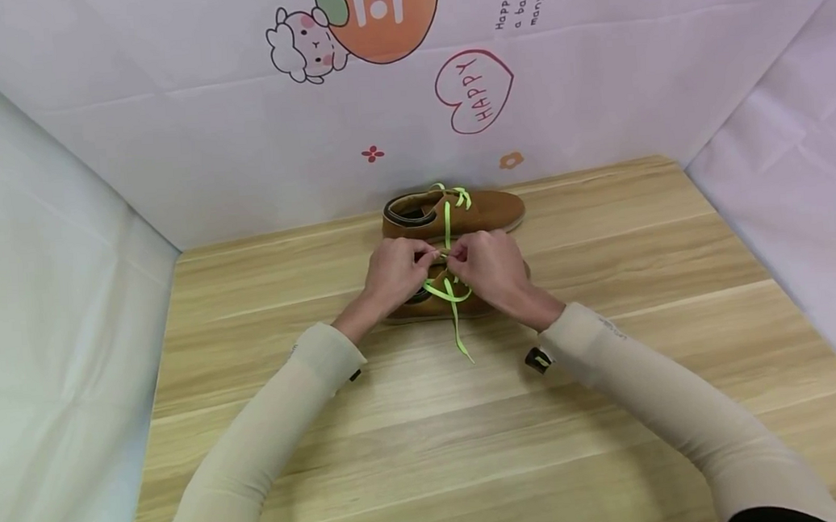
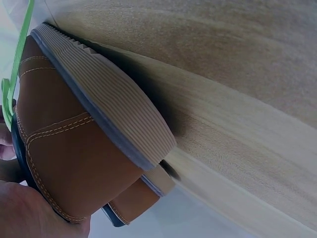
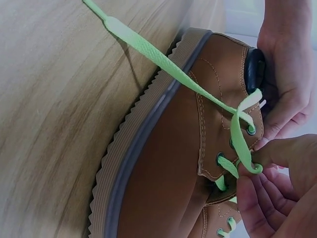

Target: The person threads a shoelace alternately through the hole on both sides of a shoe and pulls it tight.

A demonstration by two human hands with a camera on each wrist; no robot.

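Two brown shoes with lime-green laces stand side by side on the table, toes to the right. My left hand [image 1: 398, 269] and right hand [image 1: 489, 266] meet over the near shoe [image 3: 158, 168], fingertips almost together at its far row of eyelets. Between the right thumb and fingers a bit of shoelace [image 3: 242, 144] is pinched. The left hand reaches past the shoe's dark collar, its fingertips pinching at the lace there; its exact grip is partly hidden. A loose lace end [image 1: 458, 335] hangs over the near side onto the table. In the left wrist view the heel [image 2: 84, 158] fills the left half.
The far shoe [image 1: 497, 207], its lace also loose, stands close behind the near one, by the printed white back cloth [image 1: 236, 160]. Pale cloth walls rise left and right of the wooden table [image 1: 431, 446]. A small black object [image 1: 538, 360] shows beside the right cuff.
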